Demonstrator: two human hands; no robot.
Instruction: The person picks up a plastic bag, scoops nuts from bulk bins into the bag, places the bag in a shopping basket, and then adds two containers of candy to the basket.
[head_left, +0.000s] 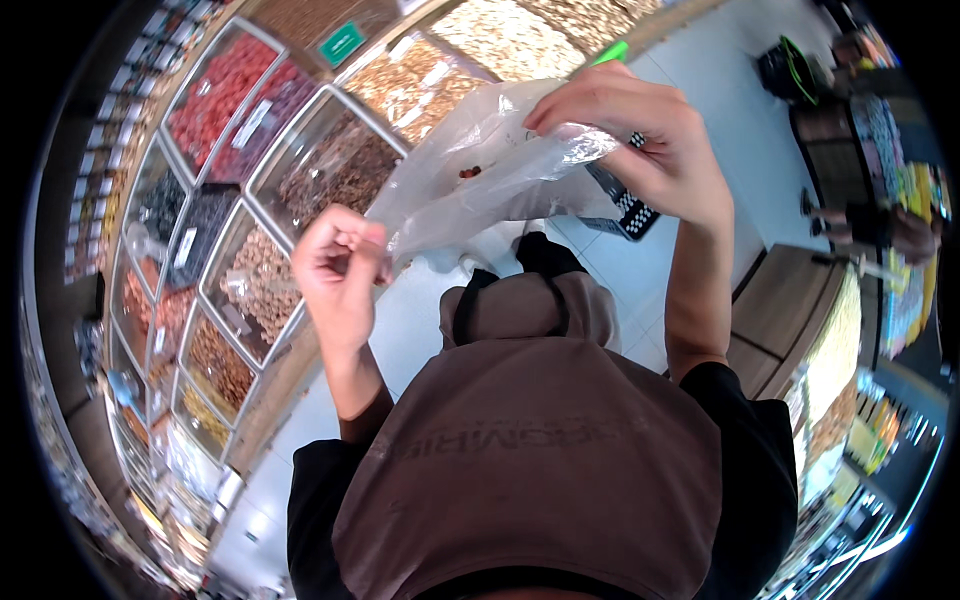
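A clear plastic bag (450, 190) stretches between my two hands above the floor, a few small dark reddish pieces (469, 173) showing in it. My right hand (650, 140) is closed, pinching the bag's upper right edge between thumb and fingers. On the other side, my left hand (342, 262) has its fingers curled, with thumb and fingertips at the bag's left edge; it is slightly blurred. A bright green piece (611, 52) of something sticks out just beyond my right fingers.
Slanted bins of dried goods line the left and far side: red pieces (222, 90), dark brown pieces (340, 172), nuts (262, 280), pale slices (505, 40). A dark basket (640, 215) lies beneath my right hand. Wooden cabinet (785, 315) at right; another person (890, 230) beyond.
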